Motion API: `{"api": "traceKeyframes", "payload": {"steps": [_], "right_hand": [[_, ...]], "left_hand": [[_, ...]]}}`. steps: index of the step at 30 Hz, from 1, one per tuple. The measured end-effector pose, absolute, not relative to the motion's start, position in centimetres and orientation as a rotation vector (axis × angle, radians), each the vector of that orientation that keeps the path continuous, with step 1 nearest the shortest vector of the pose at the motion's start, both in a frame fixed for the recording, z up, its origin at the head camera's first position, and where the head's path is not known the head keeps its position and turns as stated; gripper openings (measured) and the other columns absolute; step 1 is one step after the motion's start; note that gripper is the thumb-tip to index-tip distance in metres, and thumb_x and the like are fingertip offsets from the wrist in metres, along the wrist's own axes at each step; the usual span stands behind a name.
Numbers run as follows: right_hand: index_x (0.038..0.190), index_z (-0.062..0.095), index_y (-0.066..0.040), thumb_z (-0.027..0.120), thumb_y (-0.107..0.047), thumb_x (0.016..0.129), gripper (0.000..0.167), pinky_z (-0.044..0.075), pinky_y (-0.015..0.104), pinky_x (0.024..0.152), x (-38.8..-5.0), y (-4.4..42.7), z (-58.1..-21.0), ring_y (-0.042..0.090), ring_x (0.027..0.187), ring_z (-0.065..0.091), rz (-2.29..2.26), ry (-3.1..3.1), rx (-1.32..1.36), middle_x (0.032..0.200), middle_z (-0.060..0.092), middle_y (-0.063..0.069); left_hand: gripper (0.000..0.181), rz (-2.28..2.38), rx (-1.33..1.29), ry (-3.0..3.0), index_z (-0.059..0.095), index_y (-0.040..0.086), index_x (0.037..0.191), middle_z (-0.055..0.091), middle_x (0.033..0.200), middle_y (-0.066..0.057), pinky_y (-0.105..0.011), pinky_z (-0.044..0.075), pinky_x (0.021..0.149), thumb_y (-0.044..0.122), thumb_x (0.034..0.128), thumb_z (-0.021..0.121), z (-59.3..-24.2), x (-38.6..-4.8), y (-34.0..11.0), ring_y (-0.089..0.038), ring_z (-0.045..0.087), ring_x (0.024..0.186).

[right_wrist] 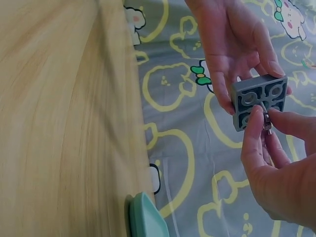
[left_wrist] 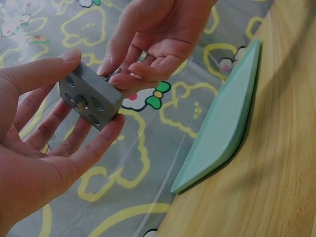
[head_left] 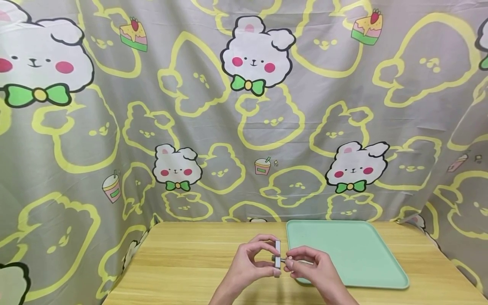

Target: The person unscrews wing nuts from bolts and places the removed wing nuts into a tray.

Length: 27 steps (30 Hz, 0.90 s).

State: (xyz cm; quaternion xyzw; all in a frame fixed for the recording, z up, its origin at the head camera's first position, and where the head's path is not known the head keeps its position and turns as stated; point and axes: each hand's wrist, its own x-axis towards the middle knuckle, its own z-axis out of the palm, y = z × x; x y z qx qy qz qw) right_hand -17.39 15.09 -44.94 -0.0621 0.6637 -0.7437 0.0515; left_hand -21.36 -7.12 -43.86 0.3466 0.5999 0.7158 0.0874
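Observation:
My left hand [head_left: 247, 262] holds a grey square block [left_wrist: 94, 94] on edge above the table, with the thumb on one edge and fingers on the opposite one. Several round holes go through the block, and a small metal end shows at its middle in the left wrist view. On the block's other face, which has recesses and ribs, my right hand [head_left: 315, 267] pinches a thin metal bolt-like part [right_wrist: 267, 121] between thumb and fingers. This part stands at the centre of that face; the fingers hide much of it.
A pale green tray [head_left: 347, 254] lies on the wooden table [head_left: 183, 254], behind and to the right of the hands. Patterned grey cloth [head_left: 213, 127] hangs behind the table and along both sides.

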Motion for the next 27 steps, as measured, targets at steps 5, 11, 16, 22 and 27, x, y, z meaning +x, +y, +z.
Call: {"api": "traceKeyframes", "payload": {"steps": [5, 11, 16, 22, 27], "right_hand": [[0.112, 0.067, 0.008, 0.078, -0.010, 0.091, 0.029, 0.066, 0.041, 0.077, -17.1, 14.7, -44.7, 0.023, 0.092, 0.075, -2.259, 2.134, -0.209, 0.107, 0.071, 0.018], [0.102, 0.070, 0.002, 0.080, -0.002, 0.087, 0.018, 0.066, 0.033, 0.074, -16.9, 13.9, -44.9, 0.014, 0.091, 0.073, -2.218, 2.429, -0.360, 0.102, 0.073, 0.015], [0.098, 0.073, -0.008, 0.080, 0.002, 0.086, 0.017, 0.065, 0.030, 0.071, -16.9, 13.4, -45.5, 0.013, 0.087, 0.071, -2.186, 2.668, -0.543, 0.099, 0.073, 0.002], [0.097, 0.071, -0.020, 0.082, 0.008, 0.081, 0.034, 0.062, 0.024, 0.066, -17.1, 13.3, -46.2, 0.013, 0.092, 0.069, -2.077, 2.947, -0.945, 0.101, 0.071, -0.001], [0.098, 0.070, -0.019, 0.081, 0.001, 0.086, 0.026, 0.056, 0.015, 0.069, -17.7, 13.4, -46.8, 0.012, 0.090, 0.066, -1.919, 3.148, -1.354, 0.105, 0.069, 0.000]], "left_hand": [[0.033, 2.133, 1.019, 1.787, 0.069, -0.010, 0.107, 0.053, 0.136, -0.025, -0.048, 0.062, 0.091, -0.008, 0.0777, 0.084, -43.8, -21.4, -7.1, -0.031, 0.055, 0.126], [0.034, 2.160, 1.024, 1.771, 0.069, -0.010, 0.108, 0.053, 0.136, -0.027, -0.049, 0.062, 0.090, -0.011, 0.0769, 0.083, -43.9, -21.4, -7.2, -0.035, 0.053, 0.129], [0.033, 2.183, 0.992, 1.749, 0.069, -0.010, 0.108, 0.051, 0.136, -0.030, -0.051, 0.062, 0.091, -0.011, 0.0781, 0.082, -44.0, -21.4, -7.4, -0.042, 0.049, 0.131], [0.032, 2.198, 1.030, 1.732, 0.068, -0.011, 0.109, 0.051, 0.136, -0.031, -0.052, 0.061, 0.091, -0.011, 0.0796, 0.081, -44.0, -21.5, -7.4, -0.037, 0.052, 0.129], [0.032, 2.200, 1.028, 1.731, 0.068, -0.012, 0.109, 0.051, 0.136, -0.031, -0.051, 0.062, 0.091, -0.011, 0.0798, 0.081, -43.9, -21.6, -7.5, -0.039, 0.052, 0.129]]}}
